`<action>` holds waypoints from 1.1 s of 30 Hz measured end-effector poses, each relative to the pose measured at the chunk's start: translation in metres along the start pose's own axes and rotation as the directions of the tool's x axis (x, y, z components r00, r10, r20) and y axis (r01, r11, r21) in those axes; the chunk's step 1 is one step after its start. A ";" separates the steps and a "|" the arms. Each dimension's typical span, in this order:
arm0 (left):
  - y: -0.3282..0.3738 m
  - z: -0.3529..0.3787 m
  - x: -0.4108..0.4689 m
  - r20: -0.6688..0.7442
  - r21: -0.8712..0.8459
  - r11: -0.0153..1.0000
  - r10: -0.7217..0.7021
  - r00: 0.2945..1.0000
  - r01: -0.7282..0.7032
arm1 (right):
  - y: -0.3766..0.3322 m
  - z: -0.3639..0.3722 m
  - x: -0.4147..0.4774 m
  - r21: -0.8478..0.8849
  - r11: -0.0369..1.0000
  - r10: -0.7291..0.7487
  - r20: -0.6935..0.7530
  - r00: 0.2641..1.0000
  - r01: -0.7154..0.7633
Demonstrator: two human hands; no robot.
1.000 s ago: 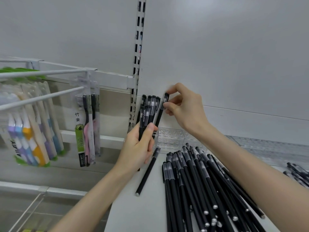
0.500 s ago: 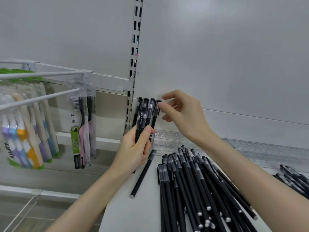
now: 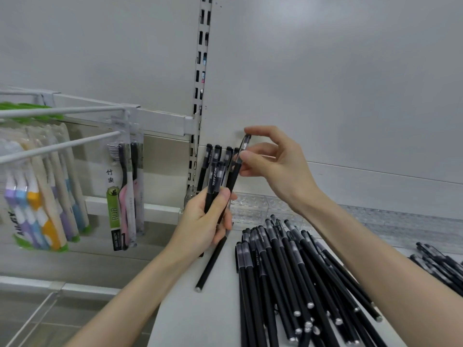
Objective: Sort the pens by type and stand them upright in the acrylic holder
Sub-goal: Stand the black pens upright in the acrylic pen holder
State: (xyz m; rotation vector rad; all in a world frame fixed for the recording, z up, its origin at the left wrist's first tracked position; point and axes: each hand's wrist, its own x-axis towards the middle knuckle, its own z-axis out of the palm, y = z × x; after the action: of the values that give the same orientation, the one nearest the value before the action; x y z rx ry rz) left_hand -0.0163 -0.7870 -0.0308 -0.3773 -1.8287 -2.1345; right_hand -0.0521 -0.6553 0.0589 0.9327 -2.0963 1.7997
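Above the shelf, left hand (image 3: 200, 221) grips a black pen bundle (image 3: 213, 171); right hand (image 3: 275, 166) pinches one pen (image 3: 236, 171) at its edge. Gathering step. Next move likely calls for standing them upright in the acrylic holder (image 3: 253, 209) just behind.

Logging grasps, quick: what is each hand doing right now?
Left hand: closed around a bundle of black pens.
Right hand: pinching the cap end of one black pen.

black pens (image 3: 283, 276), white shelf (image 3: 200, 321), pink toothbrush (image 3: 126, 196), green-labelled pack (image 3: 114, 211).
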 end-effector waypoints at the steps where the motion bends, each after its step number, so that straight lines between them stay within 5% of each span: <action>1: 0.000 0.000 0.000 -0.002 0.000 1.000 0.003 1.000 -0.003 | 0.000 0.000 0.000 -0.001 1.000 -0.005 -0.006 1.000 0.005; 8: 0.000 0.000 0.000 -0.037 -0.021 0.999 -0.032 0.999 0.031 | 0.003 -0.002 -0.001 0.032 0.999 0.003 0.011 1.000 -0.004; 16: -0.002 -0.006 0.003 -0.150 -0.065 0.996 -0.074 0.986 0.065 | 0.009 -0.014 0.017 -0.302 0.944 -0.214 -0.264 0.940 0.131; 33: -0.003 -0.004 0.003 -0.057 0.030 0.998 -0.061 0.997 0.063 | 0.042 -0.006 0.016 -0.501 0.855 -0.205 -0.089 0.975 0.134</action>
State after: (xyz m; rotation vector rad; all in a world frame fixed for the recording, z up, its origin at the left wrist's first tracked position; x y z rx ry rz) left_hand -0.0199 -0.7907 -0.0327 -0.2542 -1.8636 -2.1313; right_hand -0.0913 -0.6525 0.0353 0.7914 -2.1479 1.1172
